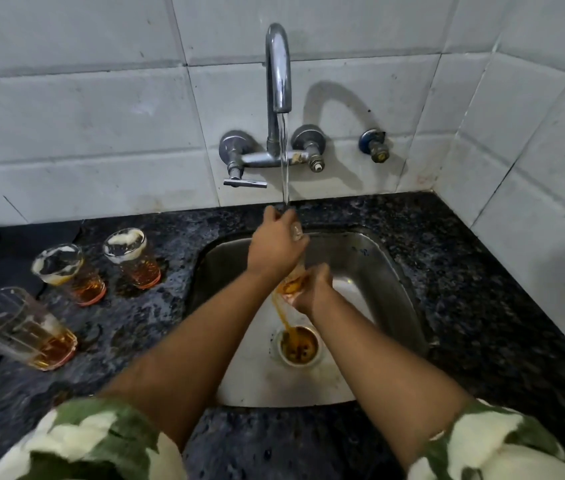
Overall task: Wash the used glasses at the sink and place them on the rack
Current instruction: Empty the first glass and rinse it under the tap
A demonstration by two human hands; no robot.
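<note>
Over the steel sink I hold one clear glass tilted on its side under the running tap. My left hand grips its upper end, and my right hand grips the lower end. Amber liquid pours out past my right hand into the drain. Most of the glass is hidden by my hands. Three used glasses with amber dregs and foam stand on the counter at left: a far one, a middle one and a near one. No rack is in view.
Dark speckled granite counter surrounds the sink and looks wet near the glasses. White tiled walls close the back and right side. A tap lever sticks out left of the spout, and a small valve sits on the wall at right.
</note>
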